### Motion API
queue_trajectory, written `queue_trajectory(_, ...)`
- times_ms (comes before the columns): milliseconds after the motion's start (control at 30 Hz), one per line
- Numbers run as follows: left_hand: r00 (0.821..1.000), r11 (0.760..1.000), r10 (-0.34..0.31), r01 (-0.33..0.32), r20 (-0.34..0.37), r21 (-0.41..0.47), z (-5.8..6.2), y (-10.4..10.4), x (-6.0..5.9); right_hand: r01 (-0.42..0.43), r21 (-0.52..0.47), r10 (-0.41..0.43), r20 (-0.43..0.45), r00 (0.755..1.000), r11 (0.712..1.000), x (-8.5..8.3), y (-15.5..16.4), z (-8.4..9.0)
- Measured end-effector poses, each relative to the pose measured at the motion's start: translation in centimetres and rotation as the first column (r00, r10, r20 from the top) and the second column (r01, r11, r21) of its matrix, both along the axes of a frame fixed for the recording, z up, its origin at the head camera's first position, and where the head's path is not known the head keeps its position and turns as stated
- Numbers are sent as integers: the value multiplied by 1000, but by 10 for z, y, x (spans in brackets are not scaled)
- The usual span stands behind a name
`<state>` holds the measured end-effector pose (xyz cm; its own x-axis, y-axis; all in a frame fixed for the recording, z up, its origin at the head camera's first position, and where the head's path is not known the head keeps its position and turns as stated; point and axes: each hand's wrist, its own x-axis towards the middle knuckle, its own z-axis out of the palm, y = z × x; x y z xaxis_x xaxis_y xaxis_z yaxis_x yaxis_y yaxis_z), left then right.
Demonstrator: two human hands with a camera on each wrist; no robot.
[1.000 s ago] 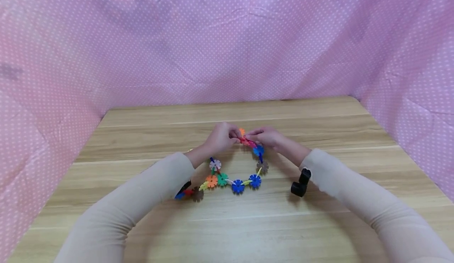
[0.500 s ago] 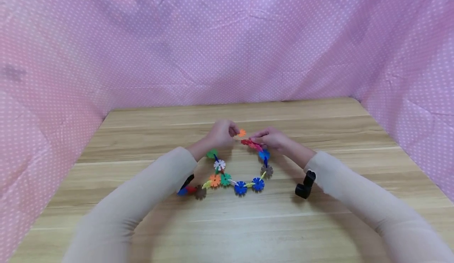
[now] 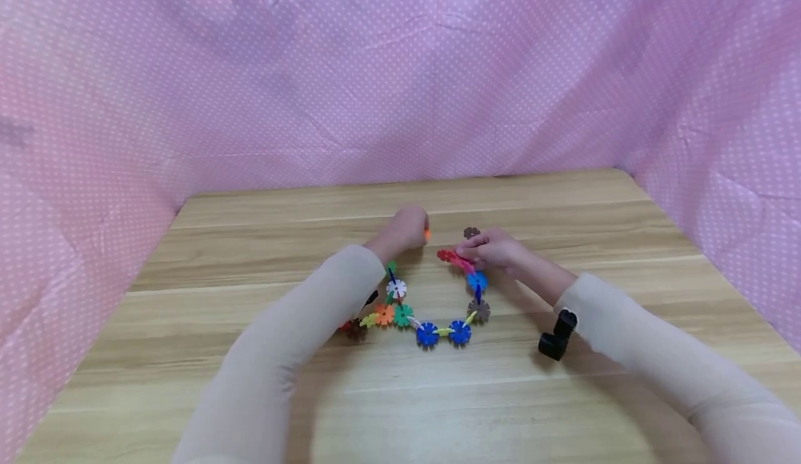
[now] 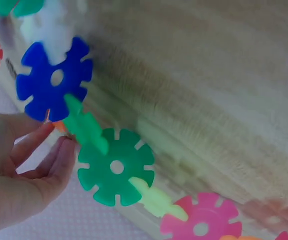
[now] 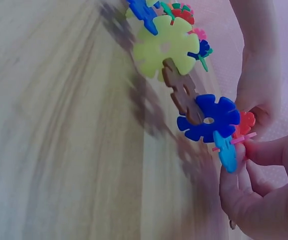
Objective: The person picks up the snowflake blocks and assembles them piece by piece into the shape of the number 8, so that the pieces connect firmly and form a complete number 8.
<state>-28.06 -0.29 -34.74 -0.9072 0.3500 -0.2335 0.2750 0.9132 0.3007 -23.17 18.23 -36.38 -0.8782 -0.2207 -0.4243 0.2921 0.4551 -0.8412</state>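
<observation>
Wooden table (image 3: 563,415); pink dotted cloth (image 3: 250,88) around three sides; lone brown disc (image 3: 471,232) near far side.

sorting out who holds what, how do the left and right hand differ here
The left hand pinches one loose orange disc; the right hand pinches the red end of the long disc chain. The left hand is lifted farther back on the table; the right sits beside a loose brown disc. Both have curled fingers.

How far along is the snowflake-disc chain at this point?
Done: a curved chain of linked discs lies on the table. In hand: the right hand pinches the chain's red end; the left hand holds an orange disc, apart from it. Left: a loose brown disc lies unattached.
</observation>
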Motion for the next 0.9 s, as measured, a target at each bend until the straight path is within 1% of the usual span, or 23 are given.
queue_trajectory(100,1000,1000,-13,13,-4,-20,-2,3,2,-8,-8,8,8,1000,1000,2,2,-1)
queue_trajectory(167,1000,1000,-8,7,-23,-17,-2,3,3,0,-26,0,20,1000,1000,3,2,-2)
queue_trajectory(200,1000,1000,0,0,-29,-2,-2,3,3,4,-33,-4,24,1000,999,3,2,-2)
queue_trajectory(267,999,998,19,-17,-35,58,-1,0,5,10,-42,-9,25,1000,999,3,2,-2)
queue_trajectory(333,999,988,38,-37,-5,151,0,-3,7,17,-50,-16,26,1000,999,3,2,-2)
queue_trajectory(367,999,978,46,-50,22,200,1,-5,8,18,-51,-17,25,1000,999,4,2,-2)
queue_trajectory(433,994,952,59,-84,92,295,2,-10,12,22,-52,-21,22,1000,998,4,2,-2)
queue_trajectory(500,982,920,68,-129,173,371,3,-14,16,22,-52,-21,14,1000,998,5,2,-1)
queue_trajectory(533,975,905,74,-155,212,395,3,-15,18,21,-52,-21,10,1000,998,6,3,-1)
queue_trajectory(600,958,879,86,-203,275,432,3,-18,21,22,-55,-21,4,1000,998,6,3,-1)
queue_trajectory(667,943,858,101,-244,317,453,4,-20,24,19,-56,-19,-1,1000,998,7,3,-2)
queue_trajectory(767,924,826,126,-299,361,478,5,-22,28,15,-51,-15,-7,1000,999,8,1,-2)
queue_trajectory(900,906,793,140,-345,400,503,6,-24,30,10,-34,-11,-18,1000,999,9,0,-1)
